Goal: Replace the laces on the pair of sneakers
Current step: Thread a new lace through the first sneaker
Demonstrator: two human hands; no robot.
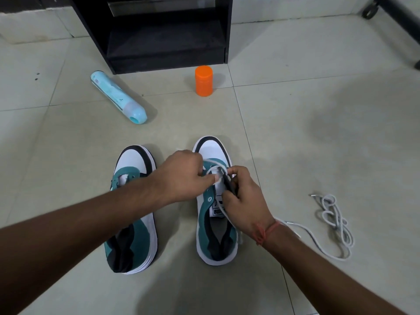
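Observation:
Two teal, white and black sneakers stand side by side on the tiled floor, toes pointing away from me. The left sneaker has no lace that I can see. Over the right sneaker both hands work at the upper eyelets. My left hand pinches a white lace near the toe end of the eyelet row. My right hand grips the sneaker's right eyelet flap and the lace beside it. The lace trails under my right wrist onto the floor. A second white lace lies bundled on the floor to the right.
A light blue spray can lies on its side at the back left. An orange lidded jar stands behind the sneakers. A black cabinet stands against the wall. A dark chair base with a castor is at the top right.

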